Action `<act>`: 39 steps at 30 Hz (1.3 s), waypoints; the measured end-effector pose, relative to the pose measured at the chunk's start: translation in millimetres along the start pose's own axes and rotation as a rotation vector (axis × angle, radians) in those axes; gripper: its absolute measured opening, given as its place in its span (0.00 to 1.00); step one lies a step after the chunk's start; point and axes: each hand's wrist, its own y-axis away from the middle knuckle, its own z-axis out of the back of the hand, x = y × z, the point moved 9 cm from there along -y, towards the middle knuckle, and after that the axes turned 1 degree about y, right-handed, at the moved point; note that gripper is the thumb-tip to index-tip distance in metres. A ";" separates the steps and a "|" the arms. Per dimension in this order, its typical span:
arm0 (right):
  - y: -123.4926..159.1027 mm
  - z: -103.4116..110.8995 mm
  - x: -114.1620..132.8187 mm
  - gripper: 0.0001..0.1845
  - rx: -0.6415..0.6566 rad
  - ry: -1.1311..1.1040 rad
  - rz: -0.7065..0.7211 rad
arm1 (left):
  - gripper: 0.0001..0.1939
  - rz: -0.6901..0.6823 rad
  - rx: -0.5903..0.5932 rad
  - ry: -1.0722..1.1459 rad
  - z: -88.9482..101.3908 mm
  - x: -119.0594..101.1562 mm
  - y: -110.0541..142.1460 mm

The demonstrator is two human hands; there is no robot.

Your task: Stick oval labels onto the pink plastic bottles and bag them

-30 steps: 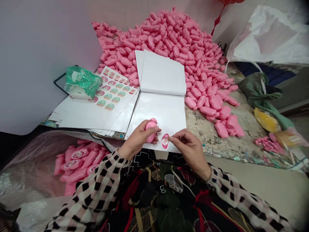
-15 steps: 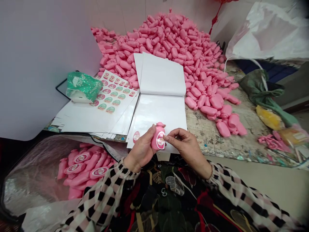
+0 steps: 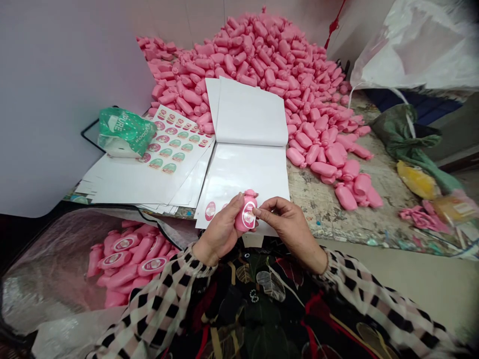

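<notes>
My left hand (image 3: 220, 230) is closed around a small pink bottle (image 3: 250, 198), held upright over the front of a white sticker sheet (image 3: 247, 174). An oval pink-and-white sticker (image 3: 247, 216) lies against the bottle's front. With thumb and forefinger pinched, my right hand (image 3: 294, 229) is at the sticker's right edge; the fingertips partly hide that edge. On the sheet, one oval sticker shows left of my hand, and part of another shows beside my fingers.
A large heap of plain pink bottles (image 3: 258, 55) covers the back. Printed sticker sheets (image 3: 175, 139) lie at left under a green packet (image 3: 127, 129). Below left, a plastic-lined container (image 3: 45, 269) holds labelled bottles (image 3: 125, 269). Bags (image 3: 415, 50) and scraps lie right.
The sticker now sits flatter against the bottle, with more of its print showing. Both hands stay in nearly the same place. The view has shifted slightly.
</notes>
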 end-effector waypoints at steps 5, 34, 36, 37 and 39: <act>-0.2 0.4 -3.1 0.13 -0.001 -0.022 -0.013 | 0.19 -0.005 -0.005 -0.018 1.1 2.0 -1.2; 1.8 -1.0 -6.0 0.13 0.012 -0.007 0.013 | 0.17 0.020 0.021 -0.130 -5.7 1.9 3.1; 1.3 0.8 -6.5 0.13 0.011 0.025 0.025 | 0.18 0.020 0.014 -0.153 -5.6 2.1 3.5; 0.8 1.9 -7.2 0.13 0.013 0.046 0.030 | 0.18 0.019 0.015 -0.158 -5.7 2.3 3.6; -0.4 3.3 -8.8 0.12 0.036 0.084 0.040 | 0.19 0.022 0.018 -0.167 -5.7 3.1 3.8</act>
